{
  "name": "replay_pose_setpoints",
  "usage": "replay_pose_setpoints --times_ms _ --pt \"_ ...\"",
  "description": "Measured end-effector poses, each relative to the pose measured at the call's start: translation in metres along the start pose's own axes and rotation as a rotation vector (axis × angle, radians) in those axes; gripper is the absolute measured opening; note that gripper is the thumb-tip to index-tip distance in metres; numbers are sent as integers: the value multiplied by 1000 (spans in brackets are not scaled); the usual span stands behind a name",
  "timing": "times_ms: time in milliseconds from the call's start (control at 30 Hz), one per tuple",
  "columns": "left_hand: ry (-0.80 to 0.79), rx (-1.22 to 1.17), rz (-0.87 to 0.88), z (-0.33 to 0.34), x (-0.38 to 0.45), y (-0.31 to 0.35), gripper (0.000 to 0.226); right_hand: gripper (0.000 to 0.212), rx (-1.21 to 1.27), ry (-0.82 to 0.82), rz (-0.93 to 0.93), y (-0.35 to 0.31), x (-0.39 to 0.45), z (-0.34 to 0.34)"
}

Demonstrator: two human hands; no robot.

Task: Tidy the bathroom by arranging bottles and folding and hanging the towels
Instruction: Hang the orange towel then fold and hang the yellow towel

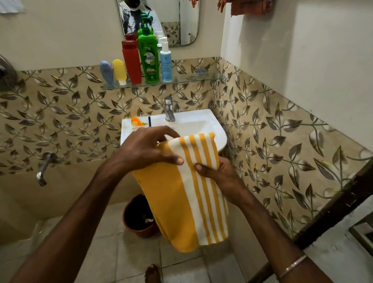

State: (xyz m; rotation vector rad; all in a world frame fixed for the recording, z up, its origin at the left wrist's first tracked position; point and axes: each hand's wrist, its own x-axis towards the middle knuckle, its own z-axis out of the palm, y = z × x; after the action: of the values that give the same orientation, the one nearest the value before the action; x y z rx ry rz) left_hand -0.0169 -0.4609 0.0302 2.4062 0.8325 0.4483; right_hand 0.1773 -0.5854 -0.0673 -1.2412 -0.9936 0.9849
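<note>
A yellow towel with white stripes point(183, 199) hangs folded in front of the white sink point(217, 130). My left hand point(145, 147) grips its top edge from the left, and my right hand point(218, 173) pinches it at the right side. On the glass shelf point(190, 80) under the mirror stand several bottles in a row: a grey-blue tube point(107, 72), a yellow tube point(119, 71), a red bottle point(131, 61), a green pump bottle point(148, 55) and a white-and-blue spray bottle point(166, 59). An orange-brown checked towel point(248, 1) hangs at the top right.
A chrome tap point(169, 108) rises at the sink's back, with an orange packet point(138, 122) on the left rim. A brown bucket point(139, 215) stands on the floor below. A wall tap point(44, 168) juts out at the left. A dark door frame point(337, 200) slants along the right.
</note>
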Motion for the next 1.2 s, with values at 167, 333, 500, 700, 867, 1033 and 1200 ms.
replay_pose_setpoints --times_ms 167,333,500,700,867,1033,1200 --pt "-181 -551 -180 9 8 -49 85 33 75 79 13 -19 5 -9" --pt "-314 -1209 -201 65 24 -60 108 29 182 216 -35 -41 15 -22" --pt "-220 -1247 -212 78 58 -39 83 30 259 369 -29 -63 30 -41" --pt "137 -961 -16 40 121 -5 42 22 10 557 -127 -98 53 -69" --pt "242 -855 199 6 185 19 38 38 -263 686 -273 -151 76 -89" --pt "347 -828 341 -34 255 57 32 53 -644 870 -439 -228 94 -100" --pt "424 -947 514 -74 311 112 28 26 -709 1038 -673 -302 109 -97"
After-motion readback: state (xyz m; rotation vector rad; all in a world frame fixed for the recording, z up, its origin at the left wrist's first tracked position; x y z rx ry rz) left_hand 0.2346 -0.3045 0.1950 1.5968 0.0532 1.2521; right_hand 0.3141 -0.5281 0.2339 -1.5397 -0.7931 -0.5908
